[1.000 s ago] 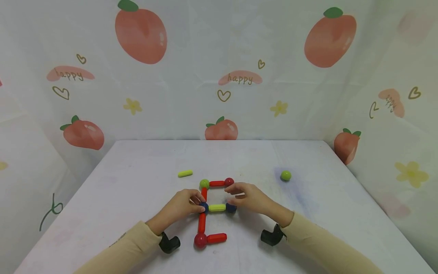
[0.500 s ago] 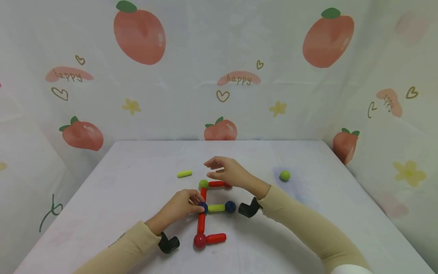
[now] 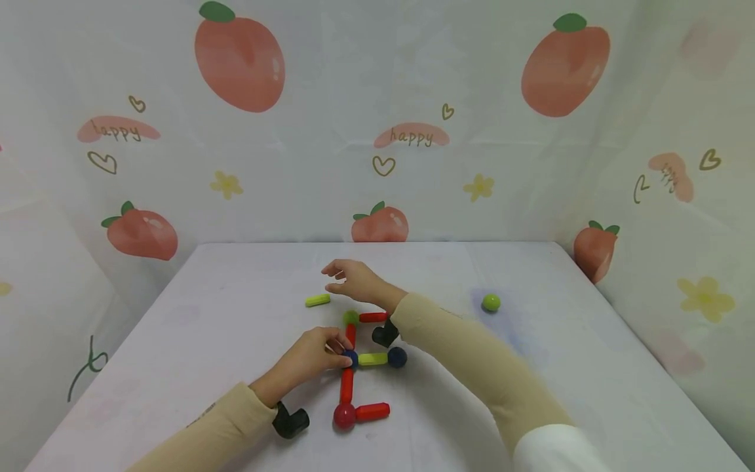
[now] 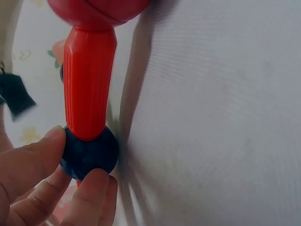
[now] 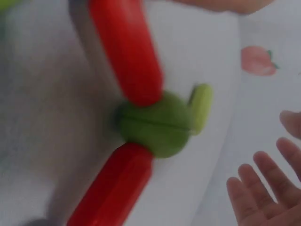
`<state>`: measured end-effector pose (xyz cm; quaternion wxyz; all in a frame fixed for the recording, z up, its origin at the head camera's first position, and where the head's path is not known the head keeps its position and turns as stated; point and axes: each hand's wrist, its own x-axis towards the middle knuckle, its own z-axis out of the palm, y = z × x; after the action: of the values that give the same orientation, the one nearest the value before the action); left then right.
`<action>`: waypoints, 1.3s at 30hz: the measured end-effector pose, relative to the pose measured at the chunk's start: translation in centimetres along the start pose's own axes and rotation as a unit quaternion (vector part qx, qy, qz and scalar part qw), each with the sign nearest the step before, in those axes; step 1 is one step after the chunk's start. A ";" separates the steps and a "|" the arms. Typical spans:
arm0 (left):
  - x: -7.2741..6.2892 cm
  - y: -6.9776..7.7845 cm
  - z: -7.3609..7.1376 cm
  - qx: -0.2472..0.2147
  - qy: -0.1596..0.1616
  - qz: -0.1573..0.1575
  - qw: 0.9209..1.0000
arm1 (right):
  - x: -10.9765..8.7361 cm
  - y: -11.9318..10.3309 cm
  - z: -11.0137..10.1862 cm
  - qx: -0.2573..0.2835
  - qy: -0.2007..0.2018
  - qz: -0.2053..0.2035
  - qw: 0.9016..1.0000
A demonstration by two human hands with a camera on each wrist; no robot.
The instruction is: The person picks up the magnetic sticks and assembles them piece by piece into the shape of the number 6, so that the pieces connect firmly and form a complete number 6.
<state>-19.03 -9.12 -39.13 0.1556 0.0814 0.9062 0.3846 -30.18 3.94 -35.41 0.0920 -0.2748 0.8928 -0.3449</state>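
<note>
A: So, where is the left hand (image 3: pixel 312 357)?

B: Low on the surface (image 3: pixel 236 308), fingertips (image 4: pixel 89 188) pinching the dark blue ball (image 3: pixel 352 358) at the joint of the stick figure. The left wrist view shows thumb and fingers curled round that ball, with a red stick (image 4: pixel 88 84) running out of it to a red ball (image 3: pixel 345 415).

A: And the right hand (image 3: pixel 354 280)?

B: Raised over the far part of the figure, fingers spread and relaxed, holding nothing. It hangs just beside the loose yellow-green stick (image 3: pixel 318 300), not touching it.

A: What else is joined up?

B: A yellow-green stick (image 3: pixel 374 358) links the pinched ball to a second dark blue ball (image 3: pixel 397 356). Another red stick (image 3: pixel 350 334) goes up to a green ball (image 3: pixel 351 318), and a further red stick (image 3: pixel 373 317) leads off to the right under the sleeve (image 3: pixel 466 357). A short red stick (image 3: pixel 373 411) juts from the red ball.

A: Anything apart?

B: A loose green ball (image 3: pixel 491 302), well off to the right.
</note>
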 end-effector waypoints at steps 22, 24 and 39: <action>-0.3 0.0 -0.1 -0.001 0.005 0.024 1.000 | 2.3 2.1 4.0 -0.042 -0.122 0.051 0.990; -0.2 0.0 -0.1 0.001 0.004 0.025 1.000 | 2.3 2.0 4.0 -0.043 -0.119 0.051 0.991; -0.1 0.0 0.0 -0.001 0.002 0.016 1.000 | 2.0 1.5 3.4 -0.073 -0.095 0.032 0.992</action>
<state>-18.95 -9.18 -39.10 0.1474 0.0950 0.9047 0.3882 -31.26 1.78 -38.90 0.1667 -0.2834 0.9112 -0.2481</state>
